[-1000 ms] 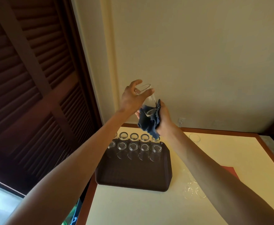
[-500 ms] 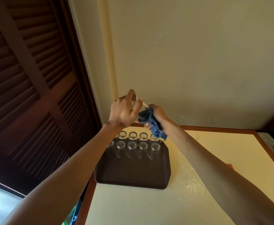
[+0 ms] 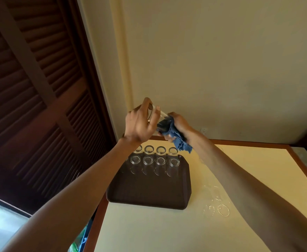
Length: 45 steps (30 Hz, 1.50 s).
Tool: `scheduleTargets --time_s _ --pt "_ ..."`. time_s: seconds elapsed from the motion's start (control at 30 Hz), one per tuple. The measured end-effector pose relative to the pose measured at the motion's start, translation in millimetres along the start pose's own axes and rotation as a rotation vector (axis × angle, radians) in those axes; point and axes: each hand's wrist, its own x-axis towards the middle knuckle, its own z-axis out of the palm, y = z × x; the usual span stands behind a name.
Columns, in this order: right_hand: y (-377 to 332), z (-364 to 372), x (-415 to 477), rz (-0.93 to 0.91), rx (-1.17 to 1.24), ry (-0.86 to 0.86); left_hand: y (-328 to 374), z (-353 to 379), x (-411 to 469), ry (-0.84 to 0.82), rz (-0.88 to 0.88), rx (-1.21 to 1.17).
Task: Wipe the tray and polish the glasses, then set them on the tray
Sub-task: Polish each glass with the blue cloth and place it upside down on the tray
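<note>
A dark louvred shutter (image 3: 30, 106) filled the left side. The left hand (image 3: 140, 122) had its fingers curled round a clear glass (image 3: 163, 116), held in the air above the far end of the brown tray (image 3: 149, 195). The right hand (image 3: 180, 122) clenched a blue cloth (image 3: 178, 142), bunched against that glass. The tray lay on the cream bench (image 3: 158, 231) and carried two rows of glasses (image 3: 160, 160) at its far end. More glasses (image 3: 221, 208) stood on the bench just right of the tray, partly hidden by the right forearm.
</note>
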Motion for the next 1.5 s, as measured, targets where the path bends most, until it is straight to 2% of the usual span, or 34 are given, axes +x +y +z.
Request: scheduleTargets --time_s 0.07,0.2,0.27,0.33,0.43,0.5,0.53,0.6,0.67,0.73,0.83,0.97,1.03,1.1,1.2,1.27,1.37,1.43,1.5 --pt "1 0 -3 -0.016 -0.034 0.056 0 4 -2 -0.025 -0.037 -0.044" --pt "22 5 6 -0.357 -0.270 0.337 7 10 8 -0.221 -0.484 -0.246" --pt "24 4 10 -0.446 -0.312 0.349 11 10 7 -0.225 -0.565 -0.285" --pt "18 2 9 -0.397 -0.277 0.314 13 9 4 -0.147 -0.481 -0.240" --pt "2 -5 4 -0.101 -0.201 0.177 5 9 -3 -0.014 -0.194 -0.161" --pt "-3 -10 3 0.027 -0.178 0.053 2 11 -7 0.008 -0.096 -0.149" --pt "-4 -9 1 0.041 -0.166 0.035 2 12 -8 0.005 -0.104 -0.167" --pt "3 -6 3 -0.016 -0.170 0.108 4 15 -5 -0.052 -0.228 -0.213" --pt "14 -3 6 -0.194 -0.252 0.246 6 17 3 -0.176 -0.436 -0.255" --pt "24 -4 11 -0.348 -0.328 0.310 6 17 8 -0.263 -0.535 -0.245" --pt "22 -8 15 -0.260 -0.260 0.248 8 15 5 -0.221 -0.463 -0.216" --pt "6 -17 8 0.091 -0.100 -0.091 4 11 -5 -0.070 -0.155 -0.145" --pt "7 -20 3 0.154 -0.045 -0.171 2 12 -7 -0.079 -0.077 -0.103" --pt "14 -20 6 0.106 -0.048 -0.078 7 14 -5 -0.128 -0.153 -0.115" --pt "36 -14 14 -0.165 -0.149 0.234 18 17 7 -0.332 -0.508 -0.155" --pt "46 -13 14 -0.269 -0.148 0.309 21 19 11 -0.394 -0.580 -0.146" --pt "41 -16 4 -0.178 -0.144 0.270 23 19 4 -0.294 -0.490 -0.127" --pt "36 -19 -1 -0.027 -0.110 0.184 19 21 -6 -0.205 -0.284 -0.052" --pt "42 -24 0 0.038 -0.086 0.157 14 23 -14 -0.188 -0.091 0.009"
